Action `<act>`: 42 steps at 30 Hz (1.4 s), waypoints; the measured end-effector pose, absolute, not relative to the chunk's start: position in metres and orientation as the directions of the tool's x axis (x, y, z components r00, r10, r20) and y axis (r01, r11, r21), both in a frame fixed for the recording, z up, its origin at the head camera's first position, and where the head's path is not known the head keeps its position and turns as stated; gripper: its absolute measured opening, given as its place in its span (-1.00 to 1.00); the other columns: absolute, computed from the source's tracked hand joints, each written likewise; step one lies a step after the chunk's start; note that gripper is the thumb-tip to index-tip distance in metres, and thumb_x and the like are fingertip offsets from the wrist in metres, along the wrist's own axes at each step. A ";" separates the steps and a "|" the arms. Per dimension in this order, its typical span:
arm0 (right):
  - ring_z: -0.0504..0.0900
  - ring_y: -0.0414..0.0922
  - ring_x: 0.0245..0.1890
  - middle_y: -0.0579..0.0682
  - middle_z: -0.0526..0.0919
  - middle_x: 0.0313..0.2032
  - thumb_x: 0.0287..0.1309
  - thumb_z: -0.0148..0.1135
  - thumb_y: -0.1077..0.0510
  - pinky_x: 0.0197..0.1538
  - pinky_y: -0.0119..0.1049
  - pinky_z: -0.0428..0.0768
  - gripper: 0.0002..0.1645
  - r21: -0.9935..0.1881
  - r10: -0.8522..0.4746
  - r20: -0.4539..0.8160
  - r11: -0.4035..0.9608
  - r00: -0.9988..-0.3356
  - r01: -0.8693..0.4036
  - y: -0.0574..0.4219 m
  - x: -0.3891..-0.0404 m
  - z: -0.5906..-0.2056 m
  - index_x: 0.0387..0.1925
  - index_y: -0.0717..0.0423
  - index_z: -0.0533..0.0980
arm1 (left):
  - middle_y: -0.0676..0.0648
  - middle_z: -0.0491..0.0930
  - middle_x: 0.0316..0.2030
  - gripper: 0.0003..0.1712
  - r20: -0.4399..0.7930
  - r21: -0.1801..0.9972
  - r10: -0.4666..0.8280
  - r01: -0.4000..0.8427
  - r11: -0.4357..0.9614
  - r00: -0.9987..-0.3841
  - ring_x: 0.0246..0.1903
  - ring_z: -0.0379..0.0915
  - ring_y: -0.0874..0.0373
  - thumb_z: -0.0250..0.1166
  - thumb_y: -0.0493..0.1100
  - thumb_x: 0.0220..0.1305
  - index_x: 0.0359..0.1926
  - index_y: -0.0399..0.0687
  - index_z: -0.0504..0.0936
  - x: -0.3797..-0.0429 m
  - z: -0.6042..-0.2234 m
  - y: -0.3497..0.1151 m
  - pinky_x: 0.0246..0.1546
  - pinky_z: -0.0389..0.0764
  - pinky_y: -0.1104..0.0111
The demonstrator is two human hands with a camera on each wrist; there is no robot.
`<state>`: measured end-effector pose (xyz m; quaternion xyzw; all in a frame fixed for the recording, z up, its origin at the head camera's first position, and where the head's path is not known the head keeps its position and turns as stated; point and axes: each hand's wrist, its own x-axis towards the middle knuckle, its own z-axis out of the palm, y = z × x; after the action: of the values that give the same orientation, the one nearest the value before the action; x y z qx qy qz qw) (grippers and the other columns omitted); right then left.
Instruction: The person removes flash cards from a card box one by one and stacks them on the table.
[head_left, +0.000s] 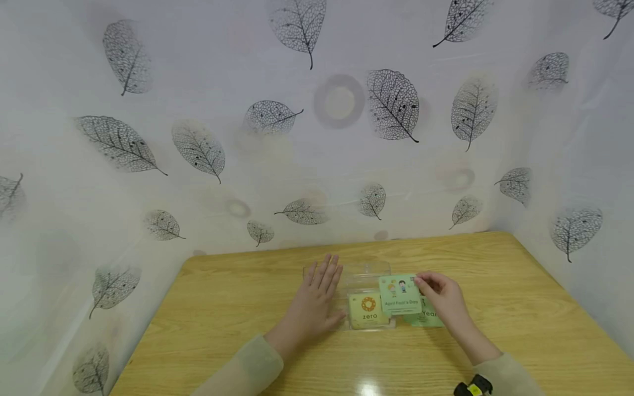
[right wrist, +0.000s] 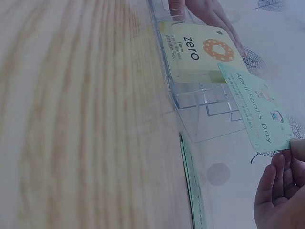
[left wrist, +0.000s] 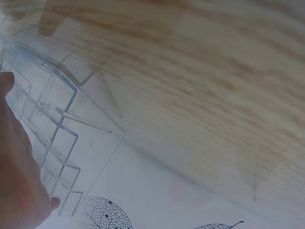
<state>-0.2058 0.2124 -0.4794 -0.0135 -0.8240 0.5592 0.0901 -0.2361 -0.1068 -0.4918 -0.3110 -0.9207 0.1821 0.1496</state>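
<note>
A green "April Fool's Day" card (head_left: 400,297) is pinched by its upper right corner between the thumb and fingers of my right hand (head_left: 446,300). It overlaps the right part of a clear plastic tray (head_left: 371,328). In that tray lies a yellow "zero" card (head_left: 364,317) with an orange ring picture. My left hand (head_left: 317,302), fingers straight, lies over the tray's left side. The left wrist view shows the hand's edge against the tray's stepped clear dividers (left wrist: 64,138). Below the held card, another green card (head_left: 428,318) reading "Year" lies on the table, partly covered.
The wooden table (head_left: 223,319) extends around the tray on both sides. Behind and beside it hangs a pale sheet (head_left: 342,165) printed with dark leaves. A black band with a yellow patch (head_left: 474,388) is on my right wrist.
</note>
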 end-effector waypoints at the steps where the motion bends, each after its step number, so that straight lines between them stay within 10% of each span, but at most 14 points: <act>1: 0.57 -0.43 -0.32 0.00 0.76 -0.21 0.51 0.26 0.21 -0.24 -0.52 0.64 -0.68 -0.926 0.127 0.127 0.372 -0.984 -0.072 0.213 -0.206 -0.479 0.07 0.43 0.64 | -0.24 -0.41 0.73 0.21 0.163 -0.429 0.627 0.518 0.740 -0.761 0.73 -0.44 -0.15 -0.21 0.59 0.49 0.71 -0.21 -0.22 -0.236 -0.492 -0.107 0.73 -0.11 0.00; 27: 0.57 -0.46 -0.33 0.13 0.77 -0.14 0.54 0.21 0.22 -0.26 -0.52 0.65 -0.66 -0.917 0.152 0.136 0.394 -0.979 -0.066 0.226 -0.203 -0.479 0.08 0.47 0.61 | -0.23 -0.31 0.73 0.21 0.164 -0.446 0.629 0.512 0.734 -0.759 0.73 -0.40 -0.14 -0.19 0.60 0.47 0.72 -0.20 -0.17 -0.235 -0.489 -0.106 0.73 -0.08 0.00; 42: 0.57 -0.48 -0.33 -0.20 0.73 -0.26 0.54 0.23 0.19 -0.25 -0.53 0.65 -0.62 -0.915 0.170 0.145 0.399 -0.975 -0.067 0.238 -0.204 -0.484 0.11 0.49 0.61 | -0.22 -0.24 0.74 0.21 0.157 -0.453 0.624 0.506 0.734 -0.765 0.73 -0.39 -0.14 -0.23 0.61 0.48 0.72 -0.19 -0.19 -0.234 -0.488 -0.106 0.73 -0.08 0.01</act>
<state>-0.2044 0.2377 -0.4836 -0.0311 -0.8292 0.5475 0.1081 -0.2342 -0.1058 -0.4879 -0.3075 -0.9188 0.1962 0.1512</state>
